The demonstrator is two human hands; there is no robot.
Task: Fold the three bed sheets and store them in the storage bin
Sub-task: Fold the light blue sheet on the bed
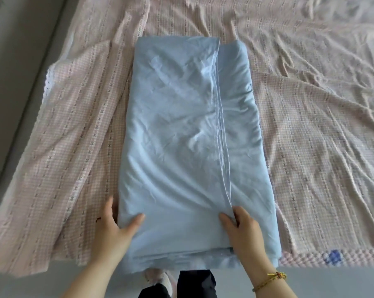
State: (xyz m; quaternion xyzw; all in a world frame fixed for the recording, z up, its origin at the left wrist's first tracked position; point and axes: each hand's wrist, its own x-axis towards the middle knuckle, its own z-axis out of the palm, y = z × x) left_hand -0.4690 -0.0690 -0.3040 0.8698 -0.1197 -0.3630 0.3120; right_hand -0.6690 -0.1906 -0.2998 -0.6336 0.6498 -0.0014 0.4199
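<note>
Mid-fold, our left hand clasps the blue sheet at its near edge while our right hand pinches its hem, and next we probably lift this end and fold it forward.

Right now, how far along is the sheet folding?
Done: the blue sheet is folded into a long strip. In hand: the left grip and right grip hold its near end, probably for another fold. Left: the pink sheet under it lies spread and wrinkled, unfolded. Nothing else of the job is in view, so nothing looks stored yet.
</note>
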